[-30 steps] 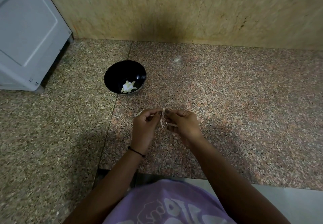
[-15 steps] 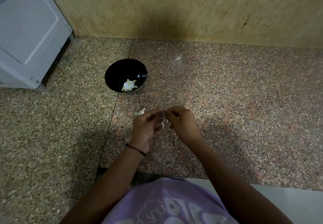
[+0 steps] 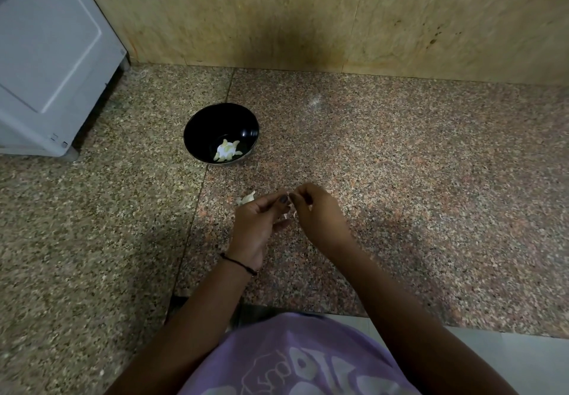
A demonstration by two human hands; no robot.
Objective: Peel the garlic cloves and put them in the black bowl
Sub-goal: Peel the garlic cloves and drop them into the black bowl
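Garlic clove (image 3: 289, 214) pinched by left hand (image 3: 258, 223) and right hand (image 3: 320, 216).

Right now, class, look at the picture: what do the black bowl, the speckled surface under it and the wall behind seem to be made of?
Black bowl: probably glazed ceramic or hard plastic; glossy, with a glint on its inside. Speckled surface: polished granite-like stone; fine pink-grey grains, slab seams. Wall: beige marble-look tile; cloudy veining, straight joints.

Probably a home kitchen: speckled granite tabletop (image 3: 415, 179), beige tiled wall (image 3: 277, 9) behind the black bowl (image 3: 209, 130), white appliance (image 3: 46, 56) to its left.
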